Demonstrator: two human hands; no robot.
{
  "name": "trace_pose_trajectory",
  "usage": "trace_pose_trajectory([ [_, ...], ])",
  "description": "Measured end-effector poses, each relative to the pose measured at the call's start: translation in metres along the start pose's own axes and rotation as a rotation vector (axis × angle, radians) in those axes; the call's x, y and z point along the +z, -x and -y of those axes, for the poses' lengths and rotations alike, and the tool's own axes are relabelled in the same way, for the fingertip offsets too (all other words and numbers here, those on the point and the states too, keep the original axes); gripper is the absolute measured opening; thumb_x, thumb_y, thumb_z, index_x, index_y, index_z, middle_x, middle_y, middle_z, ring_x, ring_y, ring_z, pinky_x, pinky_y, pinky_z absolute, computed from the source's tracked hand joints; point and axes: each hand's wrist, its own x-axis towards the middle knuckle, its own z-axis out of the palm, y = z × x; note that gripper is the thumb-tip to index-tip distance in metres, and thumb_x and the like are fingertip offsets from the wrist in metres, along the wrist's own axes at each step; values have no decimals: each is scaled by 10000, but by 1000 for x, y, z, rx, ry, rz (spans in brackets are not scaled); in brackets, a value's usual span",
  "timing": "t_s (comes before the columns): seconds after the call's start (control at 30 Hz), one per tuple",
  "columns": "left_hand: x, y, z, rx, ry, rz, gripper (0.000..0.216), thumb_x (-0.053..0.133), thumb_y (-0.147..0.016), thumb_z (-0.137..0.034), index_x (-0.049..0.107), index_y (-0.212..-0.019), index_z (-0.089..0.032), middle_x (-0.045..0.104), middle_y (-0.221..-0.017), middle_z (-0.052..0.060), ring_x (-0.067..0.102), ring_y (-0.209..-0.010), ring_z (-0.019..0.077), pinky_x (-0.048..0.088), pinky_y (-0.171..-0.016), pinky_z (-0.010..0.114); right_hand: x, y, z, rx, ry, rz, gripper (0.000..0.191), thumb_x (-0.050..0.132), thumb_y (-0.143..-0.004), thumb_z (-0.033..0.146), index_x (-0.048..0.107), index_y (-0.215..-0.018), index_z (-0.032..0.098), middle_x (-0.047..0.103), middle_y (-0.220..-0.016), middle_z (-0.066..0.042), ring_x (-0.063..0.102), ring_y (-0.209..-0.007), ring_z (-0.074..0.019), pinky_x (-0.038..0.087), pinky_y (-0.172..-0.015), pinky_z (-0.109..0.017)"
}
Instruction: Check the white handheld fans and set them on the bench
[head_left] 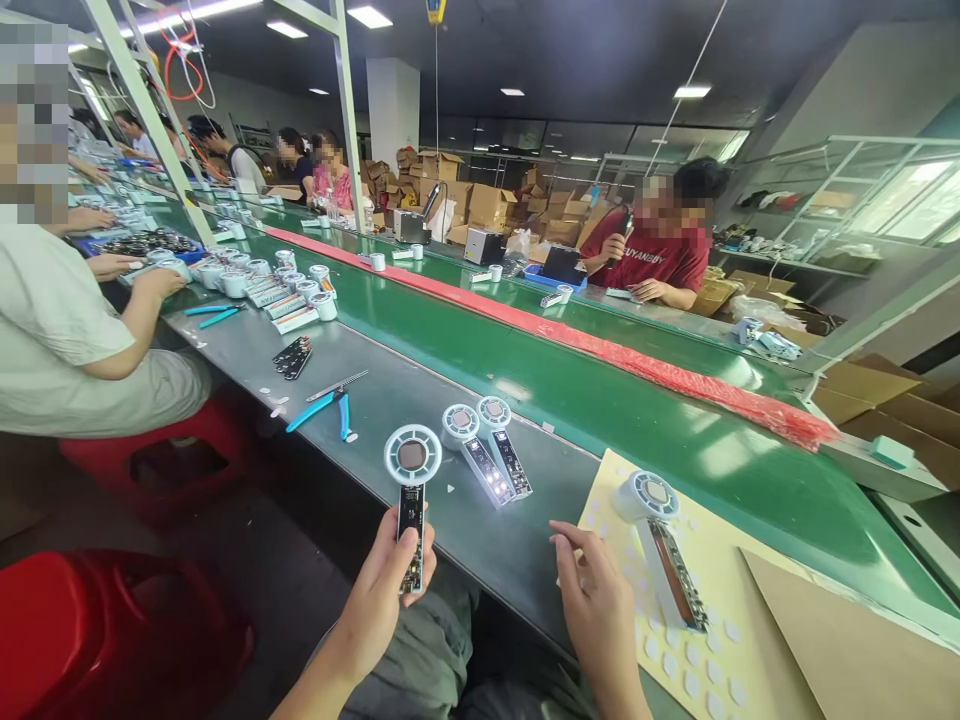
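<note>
On bench: left hand (pixel 386 585) holds one fan unit (pixel 412 478); two fan units (pixel 487 450) nearby.

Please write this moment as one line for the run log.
left hand: holds white round-headed fan unit | right hand: on yellow sticker sheet | grey bench: two similar units

Left hand (pixel 386 585) raised, palm toward camera, fingers and thumb clamped in grip. Right hand (pixel 596 600) lower, back up, fingers curled, fingertips pressing down.
</note>
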Motion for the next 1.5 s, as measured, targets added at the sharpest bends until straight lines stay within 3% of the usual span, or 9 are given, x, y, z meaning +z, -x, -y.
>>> trace_pose_trajectory([
  [0.5,-2,5,-4,-36,-114,-15,383,412,-866,-508,364,-1122,-228,396,-734,-27,280,-553,85,247,-495,231,-2,-2,0,158,-16,52,335,411,-889,468,590,-933,189,601,-817,-62,554,-688,-211,433,-637,-339],
  [0.73,-5,8,-3,-55,-82,9,392,369,-868,-531,351,-1123,-233,403,-746,-15,288,-553,97,242,-488,241,14,-45,8,203,2,141,352,430,-842,437,566,-1021,166,604,-900,-81,568,-781,-229,448,-694,-359],
  [0.83,-6,12,-4,-40,-78,5,370,377,-868,-523,369,-1102,-237,398,-751,-14,289,-557,98,237,-481,238,29,-76,10,218,35,250,343,531,-783,381,579,-1047,167,603,-928,-82,567,-757,-229,424,-683,-351],
  [0.97,-9,17,-4,-63,-95,-25,352,389,-869,-510,386,-1082,-229,397,-750,-13,295,-560,94,249,-486,229,42,-112,17,272,41,467,111,649,-706,240,636,-790,168,601,-713,-31,528,-603,-176,379,-565,-282],
  [1.07,-13,16,2,-61,-97,-35,324,410,-854,-523,413,-971,-221,399,-769,-6,309,-566,90,250,-474,216,38,-131,22,407,-40,664,108,663,-709,187,579,-655,145,517,-538,33,474,-479,-114,385,-492,-235],
  [1.17,-18,14,9,-68,-71,-24,324,431,-843,-532,427,-901,-213,405,-759,-5,320,-561,88,244,-451,203,23,-139,24,584,-228,802,148,651,-726,268,573,-686,149,562,-597,-3,544,-543,-145,464,-492,-272],
  [1.23,-20,14,11,-78,-52,-14,326,439,-843,-527,432,-933,-213,412,-728,-10,324,-549,85,251,-450,199,10,-136,25,659,-379,796,214,682,-678,338,567,-711,160,598,-708,-52,577,-641,-191,497,-520,-321],
  [1.33,-20,14,10,-60,-36,-9,336,435,-846,-525,432,-989,-221,420,-714,-13,345,-543,81,255,-445,192,-8,-117,30,663,-588,688,322,707,-658,428,533,-757,176,561,-775,-40,528,-628,-156,481,-536,-290],
  [1.5,-16,11,14,-33,35,62,320,428,-859,-506,439,-1044,-244,430,-745,-18,360,-493,48,234,-411,174,-21,-58,46,610,-868,467,308,525,-842,500,503,-880,195,513,-852,-33,457,-640,-132,431,-538,-247],
])
